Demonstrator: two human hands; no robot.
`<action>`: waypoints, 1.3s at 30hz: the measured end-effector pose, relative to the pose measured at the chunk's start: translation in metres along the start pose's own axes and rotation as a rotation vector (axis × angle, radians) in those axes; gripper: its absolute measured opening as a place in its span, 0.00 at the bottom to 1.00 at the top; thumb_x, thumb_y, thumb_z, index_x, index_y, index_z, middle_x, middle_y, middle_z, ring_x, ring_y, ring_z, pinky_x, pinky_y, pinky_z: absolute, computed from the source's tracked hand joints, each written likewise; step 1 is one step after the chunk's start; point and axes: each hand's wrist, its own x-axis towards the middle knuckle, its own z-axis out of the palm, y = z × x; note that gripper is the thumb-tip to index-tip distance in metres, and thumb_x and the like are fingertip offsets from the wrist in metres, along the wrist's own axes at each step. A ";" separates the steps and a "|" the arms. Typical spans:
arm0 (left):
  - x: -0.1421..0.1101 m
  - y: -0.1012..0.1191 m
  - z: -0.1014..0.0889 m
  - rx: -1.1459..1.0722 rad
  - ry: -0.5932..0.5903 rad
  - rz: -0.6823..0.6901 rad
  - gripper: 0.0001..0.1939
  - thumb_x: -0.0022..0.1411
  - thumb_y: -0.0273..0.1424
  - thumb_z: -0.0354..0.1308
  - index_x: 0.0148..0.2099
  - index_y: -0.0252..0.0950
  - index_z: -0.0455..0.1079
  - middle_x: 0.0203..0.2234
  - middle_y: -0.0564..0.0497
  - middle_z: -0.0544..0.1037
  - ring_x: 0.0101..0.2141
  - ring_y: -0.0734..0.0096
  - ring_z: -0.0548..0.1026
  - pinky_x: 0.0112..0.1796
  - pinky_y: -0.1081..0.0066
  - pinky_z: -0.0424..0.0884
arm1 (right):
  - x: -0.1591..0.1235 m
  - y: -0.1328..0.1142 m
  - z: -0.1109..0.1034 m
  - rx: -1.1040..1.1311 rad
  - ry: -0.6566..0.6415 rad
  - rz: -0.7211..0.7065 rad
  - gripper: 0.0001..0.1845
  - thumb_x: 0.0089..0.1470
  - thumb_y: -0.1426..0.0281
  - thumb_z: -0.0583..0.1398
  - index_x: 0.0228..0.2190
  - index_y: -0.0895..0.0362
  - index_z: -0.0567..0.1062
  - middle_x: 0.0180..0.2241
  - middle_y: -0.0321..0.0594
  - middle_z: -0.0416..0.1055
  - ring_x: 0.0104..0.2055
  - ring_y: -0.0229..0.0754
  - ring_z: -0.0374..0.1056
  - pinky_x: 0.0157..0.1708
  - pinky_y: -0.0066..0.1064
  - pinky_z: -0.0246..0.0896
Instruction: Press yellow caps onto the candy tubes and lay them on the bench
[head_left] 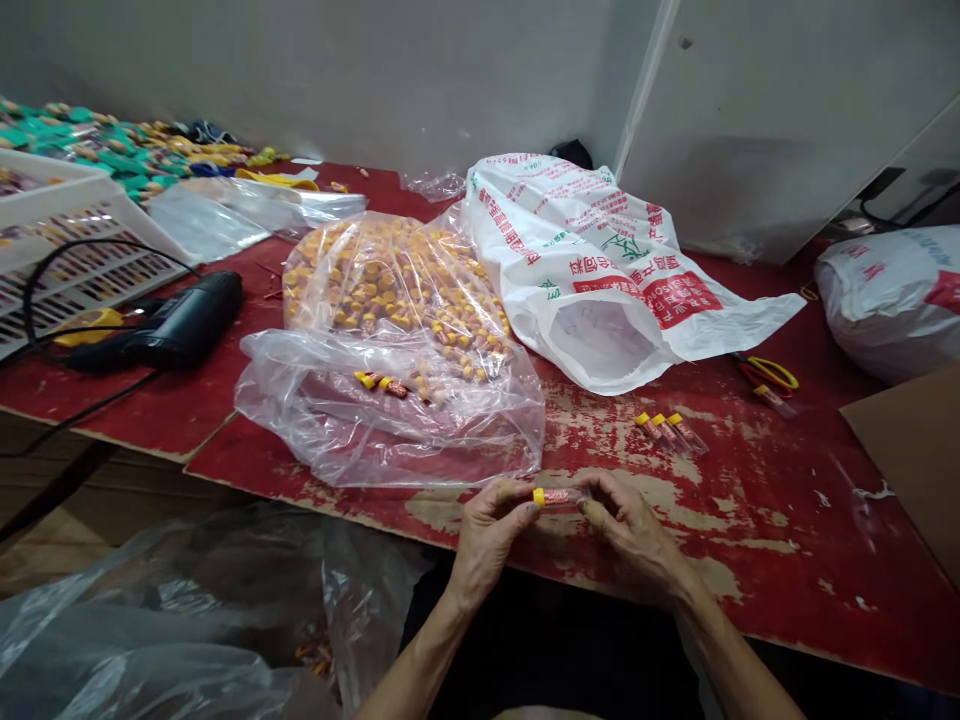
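Between my two hands is a small clear tube [556, 496] with a yellow cap and a red-and-white printed label, held level over the table's front edge. My left hand [491, 535] pinches it at the yellow cap end. At the other, clear end, my right hand [630, 525] grips it between thumb and fingers. Several similar yellow-capped tubes [667, 430] lie side by side on the table beyond my right hand. A clear plastic bag [390, 440] full of such tubes spreads out beyond my left hand, its mouth towards me.
A white printed sack [555, 235] lies open behind. Yellow-handled scissors [772, 373] rest at right near a cardboard piece [911, 460]. On the left are a black heat gun [191, 320] with its cord and a white plastic basket [90, 240]. Green items [82, 150] are heaped at the back left.
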 end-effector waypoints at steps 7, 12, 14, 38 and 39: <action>-0.001 0.000 0.002 -0.014 -0.019 -0.019 0.06 0.50 0.32 0.66 0.34 0.39 0.77 0.30 0.53 0.72 0.32 0.72 0.71 0.34 0.73 0.68 | -0.001 -0.001 0.001 -0.046 0.049 0.027 0.21 0.60 0.55 0.48 0.28 0.57 0.69 0.25 0.35 0.64 0.28 0.38 0.59 0.27 0.27 0.53; -0.002 -0.002 0.003 -0.012 -0.051 -0.029 0.07 0.51 0.32 0.66 0.34 0.39 0.77 0.30 0.52 0.73 0.31 0.72 0.71 0.33 0.73 0.68 | -0.003 -0.004 0.001 -0.108 -0.004 0.026 0.19 0.60 0.56 0.48 0.28 0.56 0.67 0.24 0.33 0.63 0.27 0.38 0.59 0.27 0.27 0.52; -0.003 0.000 0.006 0.039 -0.046 -0.001 0.06 0.50 0.32 0.66 0.34 0.39 0.77 0.30 0.52 0.73 0.32 0.71 0.71 0.34 0.73 0.67 | -0.002 -0.002 0.005 -0.135 0.041 0.042 0.23 0.60 0.54 0.45 0.22 0.55 0.63 0.20 0.33 0.60 0.24 0.38 0.57 0.25 0.28 0.50; 0.152 0.068 -0.166 1.234 0.274 0.272 0.09 0.49 0.22 0.48 0.24 0.38 0.68 0.28 0.42 0.74 0.34 0.55 0.71 0.40 0.60 0.66 | 0.018 0.057 -0.024 -0.988 0.583 0.043 0.15 0.61 0.66 0.49 0.41 0.57 0.71 0.44 0.49 0.70 0.38 0.47 0.69 0.28 0.32 0.60; 0.153 0.065 -0.170 1.246 0.268 0.272 0.09 0.51 0.24 0.48 0.25 0.38 0.68 0.30 0.41 0.74 0.33 0.54 0.72 0.39 0.60 0.67 | 0.026 0.055 -0.030 -0.974 0.548 0.027 0.14 0.61 0.67 0.49 0.41 0.56 0.72 0.43 0.48 0.70 0.40 0.46 0.69 0.30 0.32 0.60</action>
